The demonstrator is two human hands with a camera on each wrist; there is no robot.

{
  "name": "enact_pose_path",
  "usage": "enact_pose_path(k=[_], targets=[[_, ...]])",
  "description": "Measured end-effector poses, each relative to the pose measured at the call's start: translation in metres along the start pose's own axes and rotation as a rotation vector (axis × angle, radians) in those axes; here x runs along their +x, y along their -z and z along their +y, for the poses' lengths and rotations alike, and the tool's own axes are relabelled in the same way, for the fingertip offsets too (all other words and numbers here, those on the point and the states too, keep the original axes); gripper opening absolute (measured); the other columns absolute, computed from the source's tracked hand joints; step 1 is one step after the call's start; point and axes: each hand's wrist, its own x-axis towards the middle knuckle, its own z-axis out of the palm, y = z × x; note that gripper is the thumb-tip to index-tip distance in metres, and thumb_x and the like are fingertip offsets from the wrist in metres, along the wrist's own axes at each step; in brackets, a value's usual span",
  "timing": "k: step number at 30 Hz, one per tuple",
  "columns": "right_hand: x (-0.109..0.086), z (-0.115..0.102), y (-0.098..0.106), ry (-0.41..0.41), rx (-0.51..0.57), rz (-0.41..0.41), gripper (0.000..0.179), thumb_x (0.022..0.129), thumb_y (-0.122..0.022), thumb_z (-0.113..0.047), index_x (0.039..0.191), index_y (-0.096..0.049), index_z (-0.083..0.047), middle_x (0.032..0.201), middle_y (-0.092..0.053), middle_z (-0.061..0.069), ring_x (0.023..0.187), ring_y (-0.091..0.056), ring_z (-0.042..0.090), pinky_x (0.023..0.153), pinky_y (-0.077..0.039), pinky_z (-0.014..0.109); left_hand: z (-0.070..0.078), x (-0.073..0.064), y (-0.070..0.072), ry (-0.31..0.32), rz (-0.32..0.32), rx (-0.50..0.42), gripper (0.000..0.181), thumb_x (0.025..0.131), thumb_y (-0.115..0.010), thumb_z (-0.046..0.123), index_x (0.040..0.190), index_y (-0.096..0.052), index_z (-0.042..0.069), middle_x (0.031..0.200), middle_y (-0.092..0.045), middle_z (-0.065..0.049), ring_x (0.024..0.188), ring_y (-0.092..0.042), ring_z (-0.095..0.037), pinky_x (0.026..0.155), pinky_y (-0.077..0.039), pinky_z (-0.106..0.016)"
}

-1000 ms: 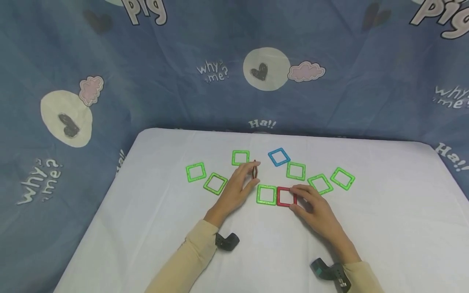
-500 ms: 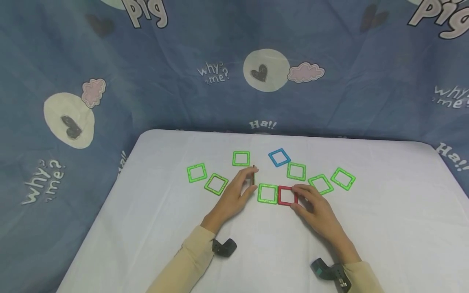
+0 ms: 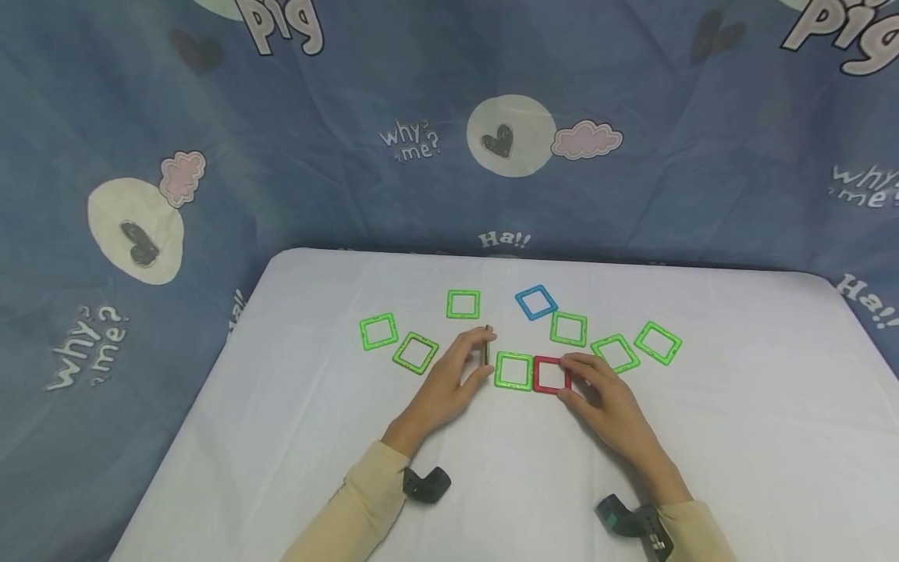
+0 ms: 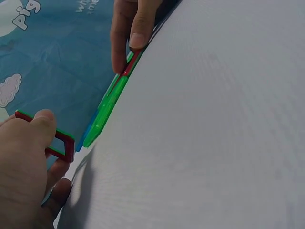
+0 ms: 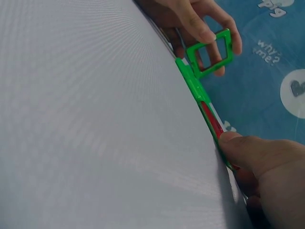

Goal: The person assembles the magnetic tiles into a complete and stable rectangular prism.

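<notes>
In the head view my left hand pinches a square magnetic tile frame on edge, left of the flat pair. The left wrist view shows a red face with a green border on that held tile frame; the right wrist view shows its green side. A green square frame lies flat on the table, side by side with a red square frame. Thumb and fingers of my right hand grip the red frame's right side, partly covering it.
Several green frames lie about, such as the ones at far left, at back and at far right. A blue frame touches a green one at the back. Patterned blue cloth hangs behind the white table.
My left hand has drawn the upright tile frame toward me, level with the flat green frame's left side. My right hand stays on the red frame.
</notes>
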Motion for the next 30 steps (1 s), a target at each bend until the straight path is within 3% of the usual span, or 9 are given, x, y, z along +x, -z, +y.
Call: enact_pose_path(k=[11, 20, 30], targets=[[0.0003, 0.0001, 0.0, 0.0, 0.0, -0.003, 0.05, 0.082, -0.074, -0.024, 0.129, -0.057, -0.017, 0.132, -0.053, -0.002, 0.125, -0.05, 0.018, 0.101, -0.043, 0.038, 0.001, -0.0031, 0.0005, 0.003, -0.035, -0.006, 0.046, 0.094, -0.057, 0.024, 0.136, -0.038, 0.031, 0.148, -0.038, 0.008, 0.131, -0.044, -0.01, 0.104, -0.042, -0.029], [0.0002, -0.0008, 0.0021, -0.01, 0.006, -0.004, 0.051, 0.082, -0.074, -0.022, 0.129, -0.056, -0.017, 0.133, -0.053, -0.002, 0.125, -0.05, 0.019, 0.1, -0.043, 0.039, 0.0026, -0.0016, 0.0001, -0.028, -0.047, 0.015, 0.045, 0.094, -0.059, 0.024, 0.134, -0.04, 0.031, 0.147, -0.039, 0.011, 0.14, -0.032, -0.008, 0.107, -0.039, -0.033], [0.0002, 0.0003, 0.0003, -0.006, -0.001, -0.003, 0.05, 0.082, -0.074, -0.022, 0.128, -0.057, -0.016, 0.132, -0.053, -0.002, 0.124, -0.05, 0.019, 0.1, -0.044, 0.039, 0.0041, -0.0035, 0.0012, -0.026, -0.057, 0.03, 0.045, 0.094, -0.059, 0.024, 0.134, -0.04, 0.029, 0.147, -0.039, 0.011, 0.14, -0.032, -0.007, 0.111, -0.034, -0.034]])
